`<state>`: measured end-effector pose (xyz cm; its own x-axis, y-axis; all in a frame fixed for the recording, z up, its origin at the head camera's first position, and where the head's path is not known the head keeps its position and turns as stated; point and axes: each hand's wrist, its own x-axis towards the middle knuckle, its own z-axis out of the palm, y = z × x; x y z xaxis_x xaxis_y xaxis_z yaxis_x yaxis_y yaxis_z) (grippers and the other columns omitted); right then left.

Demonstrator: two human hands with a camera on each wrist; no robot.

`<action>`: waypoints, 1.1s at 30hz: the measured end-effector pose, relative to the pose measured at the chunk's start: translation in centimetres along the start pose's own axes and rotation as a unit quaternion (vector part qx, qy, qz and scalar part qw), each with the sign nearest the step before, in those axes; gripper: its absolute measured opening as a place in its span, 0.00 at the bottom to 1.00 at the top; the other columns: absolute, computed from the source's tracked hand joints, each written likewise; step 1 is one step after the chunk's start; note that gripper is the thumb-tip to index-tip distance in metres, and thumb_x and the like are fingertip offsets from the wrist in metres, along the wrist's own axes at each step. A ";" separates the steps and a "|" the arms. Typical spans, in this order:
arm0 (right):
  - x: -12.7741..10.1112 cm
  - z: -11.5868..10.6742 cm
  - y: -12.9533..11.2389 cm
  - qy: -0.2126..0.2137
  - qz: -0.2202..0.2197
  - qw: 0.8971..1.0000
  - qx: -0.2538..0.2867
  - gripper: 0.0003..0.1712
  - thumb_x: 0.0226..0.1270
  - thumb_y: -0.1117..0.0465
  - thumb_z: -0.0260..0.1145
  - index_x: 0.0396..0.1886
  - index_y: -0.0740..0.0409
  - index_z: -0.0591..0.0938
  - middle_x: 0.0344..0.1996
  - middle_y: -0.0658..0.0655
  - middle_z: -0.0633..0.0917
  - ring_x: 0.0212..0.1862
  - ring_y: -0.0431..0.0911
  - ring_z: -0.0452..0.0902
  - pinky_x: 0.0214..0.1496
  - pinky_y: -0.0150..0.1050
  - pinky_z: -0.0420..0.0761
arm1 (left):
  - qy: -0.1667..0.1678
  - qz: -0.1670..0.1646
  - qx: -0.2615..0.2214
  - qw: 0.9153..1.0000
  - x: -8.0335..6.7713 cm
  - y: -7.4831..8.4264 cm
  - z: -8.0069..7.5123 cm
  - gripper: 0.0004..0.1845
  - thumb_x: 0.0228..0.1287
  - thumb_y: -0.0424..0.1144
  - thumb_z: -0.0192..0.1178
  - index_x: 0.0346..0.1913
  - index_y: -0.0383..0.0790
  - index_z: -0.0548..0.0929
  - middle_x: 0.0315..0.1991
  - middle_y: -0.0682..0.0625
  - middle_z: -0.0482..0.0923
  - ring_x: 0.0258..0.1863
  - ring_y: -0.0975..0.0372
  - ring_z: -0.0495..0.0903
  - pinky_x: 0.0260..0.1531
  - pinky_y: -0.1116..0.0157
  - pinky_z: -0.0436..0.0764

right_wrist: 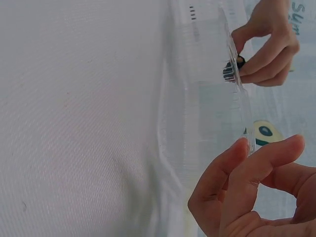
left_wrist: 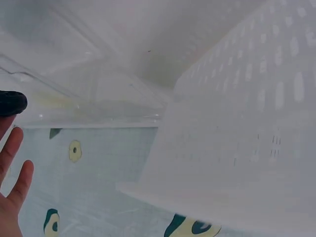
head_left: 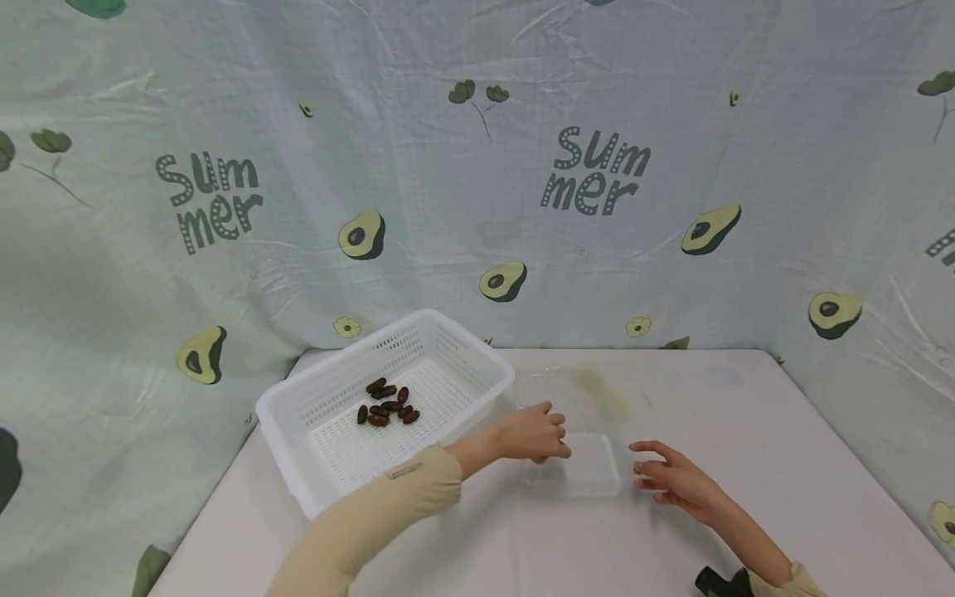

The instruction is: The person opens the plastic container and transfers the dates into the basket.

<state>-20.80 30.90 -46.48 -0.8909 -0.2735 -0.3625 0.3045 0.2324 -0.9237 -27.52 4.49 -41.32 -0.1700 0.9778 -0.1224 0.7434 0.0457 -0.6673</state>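
My left hand (head_left: 530, 433) is over the left part of a clear plastic box (head_left: 593, 466) on the table. Its thumb and fingers pinch a dark, oval date (left_wrist: 12, 102); the right wrist view shows this date at the box's rim. My right hand (head_left: 675, 481) is by the right side of the box, fingers spread and loosely bent, holding nothing. In the right wrist view its fingertips overlap the rim; whether they touch it I cannot tell. Several dark brown dates (head_left: 378, 420) lie in a white perforated basket (head_left: 448, 390) left of the box.
A clear, thin plastic piece with a yellowish patch (head_left: 597, 390) lies behind the box on the white table (head_left: 716, 414). A curtain printed with avocados (head_left: 503, 282) stands around the table's back and sides. My left sleeve (head_left: 395, 506) passes in front of the basket's near side.
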 end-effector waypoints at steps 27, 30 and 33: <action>-0.2 0.0 -0.2 -0.010 0.009 1.000 -0.007 0.33 0.66 0.52 0.51 0.64 0.65 0.54 0.51 0.62 0.70 0.39 0.36 0.77 0.30 0.30 0.73 | 0.099 -0.180 -0.034 0.978 -14.6 -5.6 0.2 0.02 0.57 0.40 0.56 0.31 0.50 0.74 0.25 0.56 0.71 0.26 0.64 0.64 0.29 0.67 0.60; -0.1 0.0 -0.3 -0.010 0.009 1.000 -0.005 0.33 0.66 0.52 0.52 0.63 0.64 0.55 0.51 0.62 0.70 0.39 0.36 0.77 0.30 0.30 0.73 | 0.081 -0.205 -0.029 0.975 -16.4 -6.0 1.5 0.02 0.57 0.39 0.56 0.30 0.49 0.74 0.24 0.55 0.71 0.26 0.63 0.65 0.29 0.66 0.63; -0.1 0.0 -0.3 -0.009 0.009 1.000 -0.004 0.32 0.66 0.52 0.52 0.63 0.64 0.55 0.50 0.61 0.70 0.40 0.36 0.77 0.30 0.30 0.73 | 0.079 -0.228 -0.045 0.969 -17.8 -6.4 2.9 0.03 0.55 0.38 0.57 0.28 0.48 0.73 0.24 0.54 0.71 0.25 0.62 0.65 0.28 0.65 0.64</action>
<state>-20.81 30.82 -46.15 -0.8791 -0.2864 -0.3810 0.3175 0.2442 -0.9163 -31.07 -13.78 -37.00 -0.3984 0.8705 0.2891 0.6691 0.4914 -0.5576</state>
